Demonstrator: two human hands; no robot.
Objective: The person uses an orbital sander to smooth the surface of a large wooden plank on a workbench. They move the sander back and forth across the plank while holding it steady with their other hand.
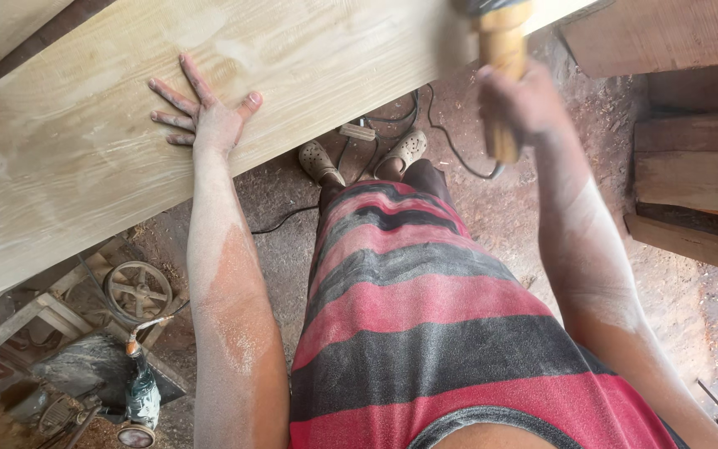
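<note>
Striped red/grey shirt (425,333) fills the foreground, dusty forearms reaching up either side. Left hand (209,112) lies flat w/ fingers spread on the pale wood plank (85,141); right hand (521,104) is closed round a yellow wooden handle (502,75), blurred, at the plank's near edge. Beyond: sandals (363,158) on sawdust floor (500,216), cable (450,141), stacked timber (691,158) at right.

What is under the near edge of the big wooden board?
Under the board: dirt floor, black cable, two sandalled feet, a metal wheel at left. Anything farther beneath is covered.
</note>
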